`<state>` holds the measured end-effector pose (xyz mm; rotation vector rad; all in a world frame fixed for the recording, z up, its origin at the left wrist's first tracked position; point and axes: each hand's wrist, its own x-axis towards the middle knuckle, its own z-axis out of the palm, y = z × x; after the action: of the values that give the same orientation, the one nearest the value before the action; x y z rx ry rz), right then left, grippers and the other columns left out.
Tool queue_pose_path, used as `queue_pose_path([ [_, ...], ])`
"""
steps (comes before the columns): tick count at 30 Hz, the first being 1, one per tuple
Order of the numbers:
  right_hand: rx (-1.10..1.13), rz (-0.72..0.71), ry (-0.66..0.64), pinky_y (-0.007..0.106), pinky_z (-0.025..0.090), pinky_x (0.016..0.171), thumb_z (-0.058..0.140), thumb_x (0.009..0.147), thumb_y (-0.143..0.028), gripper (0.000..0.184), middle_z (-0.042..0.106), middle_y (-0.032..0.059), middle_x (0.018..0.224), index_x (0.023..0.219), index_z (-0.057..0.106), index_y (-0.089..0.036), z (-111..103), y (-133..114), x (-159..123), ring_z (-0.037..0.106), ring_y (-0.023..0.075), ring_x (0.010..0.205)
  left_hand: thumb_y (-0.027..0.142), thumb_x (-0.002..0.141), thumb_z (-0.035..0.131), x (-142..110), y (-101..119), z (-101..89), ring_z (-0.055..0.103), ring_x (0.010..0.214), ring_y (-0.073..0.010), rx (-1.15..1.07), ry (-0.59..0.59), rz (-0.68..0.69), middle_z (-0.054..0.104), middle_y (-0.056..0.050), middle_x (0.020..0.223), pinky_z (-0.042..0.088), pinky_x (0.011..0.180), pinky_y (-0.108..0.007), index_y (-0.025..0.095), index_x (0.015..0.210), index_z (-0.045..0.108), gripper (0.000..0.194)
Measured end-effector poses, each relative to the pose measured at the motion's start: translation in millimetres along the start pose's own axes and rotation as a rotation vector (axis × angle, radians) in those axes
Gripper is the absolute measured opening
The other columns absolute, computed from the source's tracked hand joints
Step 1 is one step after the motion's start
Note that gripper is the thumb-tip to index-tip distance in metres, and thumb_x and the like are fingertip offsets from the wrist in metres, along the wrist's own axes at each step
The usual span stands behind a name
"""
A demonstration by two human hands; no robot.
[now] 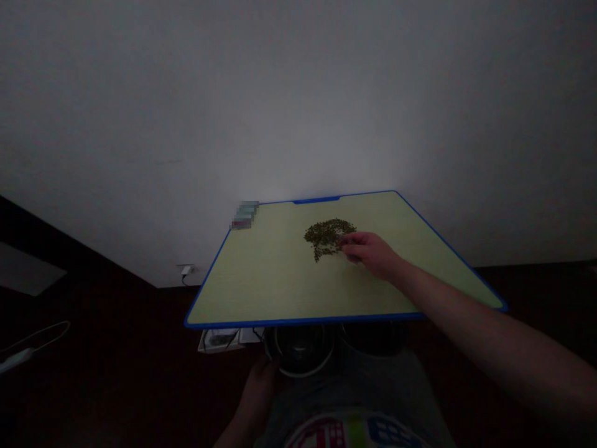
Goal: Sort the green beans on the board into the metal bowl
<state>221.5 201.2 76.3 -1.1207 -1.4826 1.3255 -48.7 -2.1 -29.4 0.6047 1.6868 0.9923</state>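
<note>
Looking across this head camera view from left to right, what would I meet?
White cable on the floor, plug at the wall, left hand by a bowl, small brownish bits on a board, right hand at their edge.

Pile (326, 233) on table (261, 280); bowl (303, 374) seemingly below.

Single view, head-worn. We looked forward and down from above the wearer's shirt (354, 432), which edged into the bottom of frame. Tabletop (265, 274) sat centrally, within arm's reach, near edge toward us; we took in all four sides. Beyond, we faced the pale wall (298, 106) nearly square-on, and caught dark floor (97, 386) low at left.
</note>
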Motion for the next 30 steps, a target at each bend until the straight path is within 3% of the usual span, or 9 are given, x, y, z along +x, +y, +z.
queue_pose_path([
  [3,-0.232,-0.12,0.147,0.031,0.041,0.06,0.061,0.067,-0.033,0.018,0.06,0.0008,0.065,0.076,0.066,-0.019,6.5,4.3,8.0,0.051,0.0151,0.06,0.03,0.072,0.076,-7.8,0.8,-2.0,0.063,0.114,-0.038,0.0,0.004,0.019,0.077,-0.011,0.095,0.055,0.088,-0.046,0.023,0.08,0.075,0.01],
  [7,-0.497,-0.217,0.24,0.032,0.044,0.066,0.056,0.071,-0.027,0.015,0.066,0.0035,0.07,0.077,0.068,-0.019,11.1,16.5,-1.4,0.059,0.0188,0.067,0.031,0.069,0.076,-12.8,-7.3,-7.9,0.065,0.112,-0.0391,-0.046,-0.004,0.03,0.078,-0.01,0.093,0.055,0.089,-0.046,0.023,0.07,0.074,0.008],
  [10,-0.619,-0.289,0.219,0.032,0.045,0.066,0.056,0.072,-0.024,0.016,0.068,0.0041,0.073,0.08,0.07,-0.019,11.8,21.8,-8.5,0.06,0.0187,0.068,0.033,0.074,0.074,-13.5,-20.5,-12.9,0.063,0.113,-0.0376,-0.087,-0.012,-0.003,0.077,-0.01,0.098,0.054,0.091,-0.044,0.021,0.078,0.075,0.012],
  [15,-0.696,-0.358,0.188,0.031,0.045,0.066,0.056,0.073,-0.021,0.015,0.068,0.0042,0.073,0.079,0.07,-0.019,14.3,21.7,-9.8,0.06,0.0183,0.068,0.036,0.091,0.06,-19.2,-35.3,-15.1,0.064,0.105,-0.0255,-0.119,0.003,-0.052,0.063,-0.01,0.127,0.056,0.087,-0.046,0.021,0.118,0.063,0.031],
  [19,-0.738,-0.377,0.164,0.031,0.045,0.066,0.055,0.073,-0.019,0.014,0.068,0.0046,0.073,0.077,0.069,-0.019,15.5,19.8,-9.5,0.059,0.018,0.068,0.039,0.078,0.068,-29.9,-26.6,-6.1,0.065,0.111,-0.0347,-0.177,-0.007,-0.038,0.075,-0.009,0.11,0.057,0.085,-0.042,0.022,0.093,0.073,0.023],
  [21,-0.757,-0.372,0.157,0.031,0.044,0.066,0.055,0.073,-0.019,0.013,0.067,0.0048,0.072,0.076,0.068,-0.019,15.6,19.2,-9.7,0.059,0.0181,0.068,0.039,0.072,0.068,-35.3,-17.3,1.9,0.069,0.104,-0.0359,-0.286,-0.036,-0.068,0.079,-0.009,0.098,0.057,0.081,-0.043,0.021,0.094,0.073,0.029],
  [25,-0.787,-0.375,0.13,0.031,0.043,0.065,0.055,0.073,-0.019,0.013,0.066,0.005,0.071,0.075,0.068,-0.019,15.7,19.1,-9.9,0.058,0.0183,0.068,0.037,0.062,0.075,-41.2,-0.8,16.8,0.072,0.097,-0.0356,-0.474,-0.062,-0.132,0.08,-0.012,0.097,0.057,0.079,-0.043,0.019,0.1,0.071,0.042],
  [30,-0.783,-0.384,0.091,0.03,0.043,0.065,0.055,0.073,-0.018,0.013,0.066,0.0052,0.074,0.077,0.067,-0.018,16.8,17.2,-11.0,0.058,0.0179,0.068,0.04,0.06,0.075,-42.6,7.7,21.9,0.072,0.099,-0.0374,-0.443,-0.059,-0.115,0.08,-0.012,0.097,0.057,0.078,-0.044,0.019,0.101,0.071,0.046],
])
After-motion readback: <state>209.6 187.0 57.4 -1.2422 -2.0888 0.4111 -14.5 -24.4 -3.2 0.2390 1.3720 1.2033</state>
